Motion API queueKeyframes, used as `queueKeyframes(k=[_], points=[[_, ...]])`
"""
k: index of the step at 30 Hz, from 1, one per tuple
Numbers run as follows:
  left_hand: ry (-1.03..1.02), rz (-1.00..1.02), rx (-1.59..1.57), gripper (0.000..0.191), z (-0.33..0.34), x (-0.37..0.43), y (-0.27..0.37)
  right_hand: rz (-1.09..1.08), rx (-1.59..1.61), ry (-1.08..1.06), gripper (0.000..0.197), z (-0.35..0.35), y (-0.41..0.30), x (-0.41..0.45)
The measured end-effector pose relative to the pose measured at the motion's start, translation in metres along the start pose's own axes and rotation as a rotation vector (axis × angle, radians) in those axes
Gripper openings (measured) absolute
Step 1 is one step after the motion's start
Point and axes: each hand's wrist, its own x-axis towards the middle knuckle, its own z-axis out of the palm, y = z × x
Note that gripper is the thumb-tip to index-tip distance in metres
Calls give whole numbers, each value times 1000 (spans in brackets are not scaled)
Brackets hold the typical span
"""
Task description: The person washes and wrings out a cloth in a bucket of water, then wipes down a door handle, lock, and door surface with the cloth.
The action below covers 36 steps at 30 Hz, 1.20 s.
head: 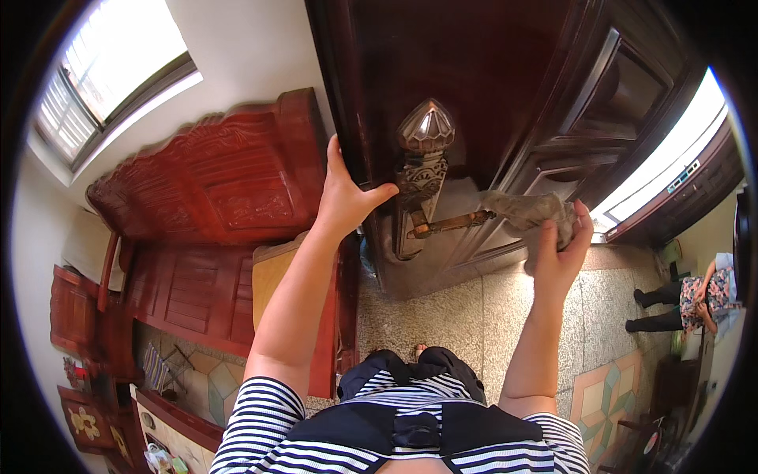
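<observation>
A dark brown door (462, 71) stands before me, with an ornate metal handle plate (423, 175) and a faceted knob-like top (427, 125) on it. My left hand (355, 198) rests against the door's edge, its thumb towards the plate and its fingers partly hidden behind the edge. A lever handle (456, 225) sticks out to the right from the lower plate. My right hand (562, 243) grips a crumpled grey-brown cloth (533, 213), part of which reaches the lever's free end.
A carved red wooden bench (237, 183) stands to the left, under a window (118, 59). Another person (704, 296) in a floral apron stands at the far right. A bright doorway (669, 160) lies beyond the door. At lower left is a table (172, 432) with small items.
</observation>
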Motion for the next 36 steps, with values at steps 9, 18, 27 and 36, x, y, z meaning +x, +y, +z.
queueKeyframes(k=[9, 18, 27, 36], points=[[10, 13, -93, 111, 4, -5, 1, -732, -609, -553, 47, 50, 32, -47], [3, 47, 2, 115, 5, -3, -4, -669, -505, -539, 35, 73, 16, -60], [-27, 77, -83, 116, 3, 2, -6, 30, -648, -399, 55, -14, 48, 15], [-26, 49, -119, 115, 4, 6, -7, -83, -667, -485, 39, -64, 34, 17]])
